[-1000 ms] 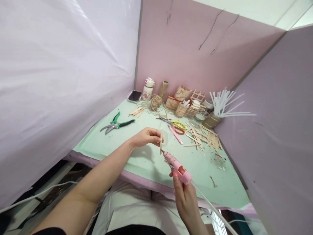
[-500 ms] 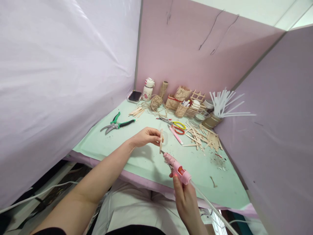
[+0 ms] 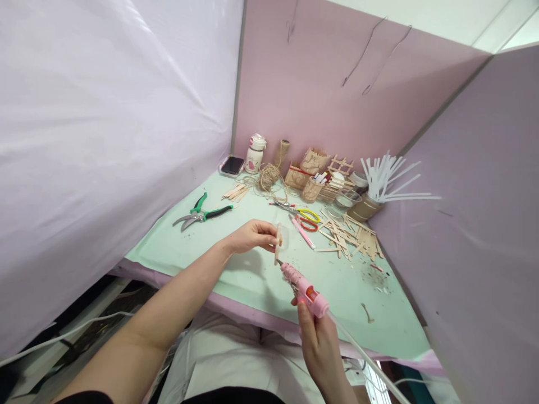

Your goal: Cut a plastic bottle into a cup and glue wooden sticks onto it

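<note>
My left hand (image 3: 251, 235) pinches a small wooden craft stick (image 3: 278, 241) and holds it upright above the green table top (image 3: 236, 275). My right hand (image 3: 319, 339) grips a pink hot glue gun (image 3: 304, 289) from below. The gun's nozzle touches the lower end of the stick. A white glue stick (image 3: 362, 350) trails out of the gun's back toward the lower right.
Green-handled pliers (image 3: 201, 214) lie at the left. Scissors with yellow and red handles (image 3: 304, 217), a pink pen (image 3: 303, 232) and loose wooden sticks (image 3: 351, 237) lie to the right. A twine ball (image 3: 266, 177), a phone (image 3: 232, 165), a white bottle (image 3: 255, 153) and a jar of white glue sticks (image 3: 370, 196) line the back.
</note>
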A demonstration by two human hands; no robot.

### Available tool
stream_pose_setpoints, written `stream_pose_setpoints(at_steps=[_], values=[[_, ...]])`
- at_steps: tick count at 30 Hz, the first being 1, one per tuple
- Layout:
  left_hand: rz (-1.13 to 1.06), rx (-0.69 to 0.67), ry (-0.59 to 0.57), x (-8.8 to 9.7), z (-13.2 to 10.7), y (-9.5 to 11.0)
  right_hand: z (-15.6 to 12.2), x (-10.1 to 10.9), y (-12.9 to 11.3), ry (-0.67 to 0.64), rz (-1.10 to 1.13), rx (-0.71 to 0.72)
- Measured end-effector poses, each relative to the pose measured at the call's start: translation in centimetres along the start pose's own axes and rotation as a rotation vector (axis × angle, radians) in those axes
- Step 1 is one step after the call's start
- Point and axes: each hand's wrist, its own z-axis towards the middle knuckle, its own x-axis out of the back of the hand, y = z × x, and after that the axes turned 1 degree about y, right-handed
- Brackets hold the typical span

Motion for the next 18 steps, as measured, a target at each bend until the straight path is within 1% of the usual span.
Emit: stream_pose_setpoints(at_steps=[5,13,18], values=[[-0.006,-0.006,-0.016,0.03,0.0,-0.02,0.05,-0.07,0.0,0.01,0.002,0.001],[-0.005,0.008,0.0,0.03,0.02,-0.1,0.0,-0.07,0.18,0.016,-0.013,0.0],[-0.006,0.005,0.003,0.01,0.04,-0.05,0.05,-0.04,0.07,-0.012,0.004,0.0]])
